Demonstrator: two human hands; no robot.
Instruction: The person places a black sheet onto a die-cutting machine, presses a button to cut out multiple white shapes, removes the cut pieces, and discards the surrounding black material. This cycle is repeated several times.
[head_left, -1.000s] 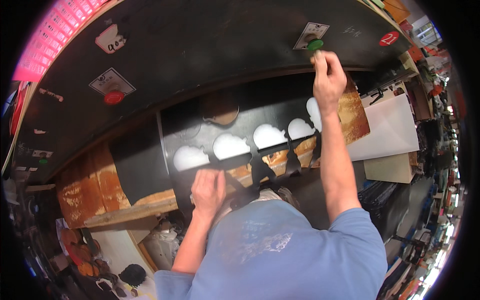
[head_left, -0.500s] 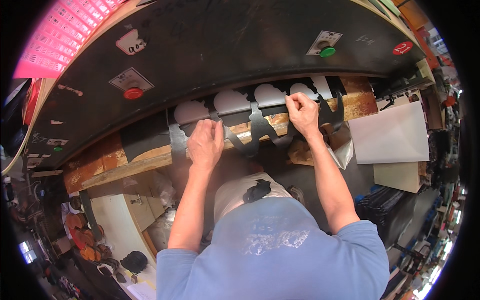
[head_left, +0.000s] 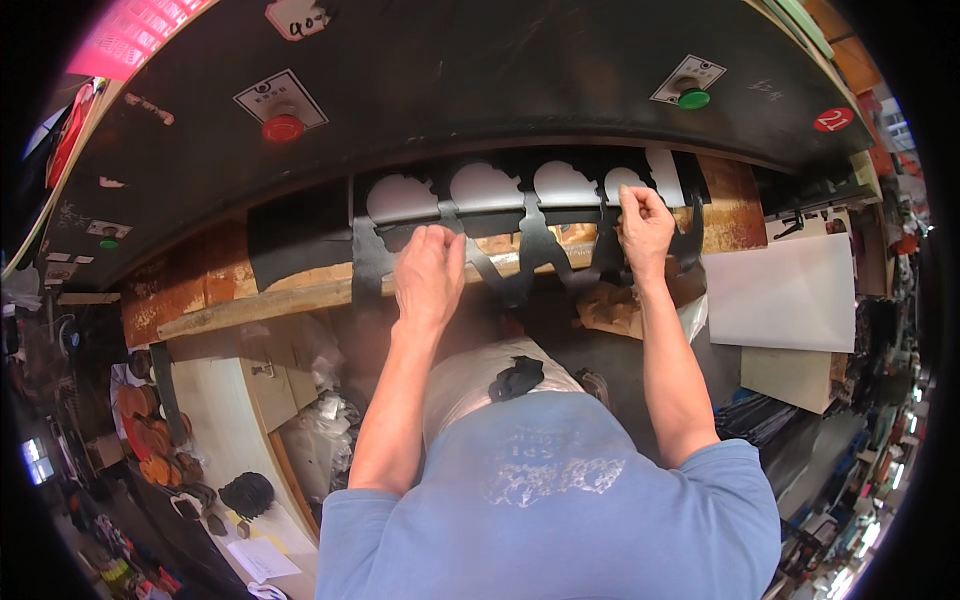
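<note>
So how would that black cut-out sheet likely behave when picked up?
The black cut-out sheet is probably floppy, as its narrow strips hang over the wooden edge. It looks thin, so likely light. Those slim strips might snag or stretch.

Over there, the cut-out sheet is lying across the workbench, trailing over its near edge. The left hand is sitting toward its left, the right hand nearer its right end. Behind, the machine panel is carrying two push buttons; rightward, another sheet is lying.

Left fingers and right fingers at the black cut-out sheet, below a dark panel
</note>
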